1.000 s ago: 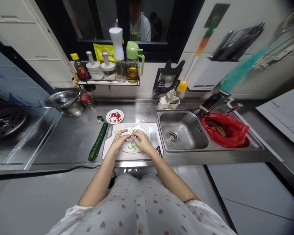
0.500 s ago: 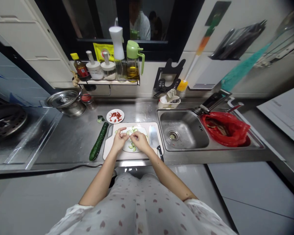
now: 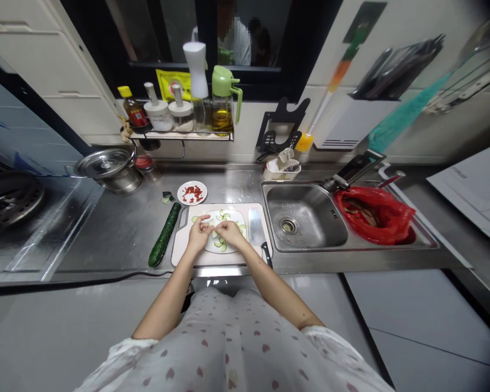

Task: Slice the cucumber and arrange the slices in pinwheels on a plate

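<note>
My left hand [image 3: 200,234] is over the left side of a white plate [image 3: 231,249], thumb and forefinger drawn together and the other fingers curled. My right hand [image 3: 229,233] meets it from the right in a pinch. Between the fingertips is a small pale green piece that looks like a cucumber slice, mostly hidden. Cucumber slices [image 3: 222,215] lie fanned in small groups around the plate. The plate rests on a white cutting board [image 3: 183,247]. A kitchen knife [image 3: 256,226] lies along the board's right side. A whole cucumber [image 3: 164,235] is left of the board.
Behind the board are a small plate of chopped red pieces [image 3: 192,193] and cucumber scraps [image 3: 167,197]. A lidded pot [image 3: 120,171] stands back left. The sink [image 3: 306,218] and a red plastic bag [image 3: 375,215] are on the right. Bottles line a wall rack [image 3: 179,136].
Both hands stay close together over the plate. My right hand has shifted slightly left and down; its fingertips remain pinched. The slices on the plate look unchanged.
</note>
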The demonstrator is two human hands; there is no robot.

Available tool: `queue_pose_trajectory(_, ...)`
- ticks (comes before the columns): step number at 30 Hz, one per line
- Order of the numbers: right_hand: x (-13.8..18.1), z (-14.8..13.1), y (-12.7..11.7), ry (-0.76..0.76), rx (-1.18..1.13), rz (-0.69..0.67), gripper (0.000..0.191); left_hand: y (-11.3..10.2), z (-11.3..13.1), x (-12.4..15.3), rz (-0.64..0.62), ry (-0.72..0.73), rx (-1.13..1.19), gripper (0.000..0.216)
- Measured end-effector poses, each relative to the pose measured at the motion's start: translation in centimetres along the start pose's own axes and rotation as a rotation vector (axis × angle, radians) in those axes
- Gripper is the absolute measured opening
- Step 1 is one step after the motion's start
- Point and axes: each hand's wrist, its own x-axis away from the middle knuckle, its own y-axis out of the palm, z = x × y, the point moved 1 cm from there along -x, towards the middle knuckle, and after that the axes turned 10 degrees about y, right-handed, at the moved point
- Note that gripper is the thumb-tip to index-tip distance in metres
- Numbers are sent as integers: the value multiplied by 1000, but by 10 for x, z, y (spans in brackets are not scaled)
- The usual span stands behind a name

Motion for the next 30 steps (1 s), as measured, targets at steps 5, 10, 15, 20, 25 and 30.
queue_pose_trajectory(5,-9,3,7,-1,173,-20,12,-11,-24,-5,-7,-63,-177,41)
queue_pose_trajectory(10,-15,1,13,-25,338,-22,13,-14,-33,-9,-17,-35,-460,38)
queue_pose_trajectory(15,-19,-1,17,1,492,-10,15,-10,-30,-14,-69,10,-701,39)
queue_pose_trajectory(20,-20,1,22,-17,637,11,21,-9,-30,-17,-122,91,-844,38)
queue_pose_trajectory(25,-16,3,24,-63,744,10,24,-9,-35,-18,-149,115,-931,31)
queue_pose_trajectory(30,-6,5,23,-171,817,13,31,-11,-39,-18,-133,110,-939,29)
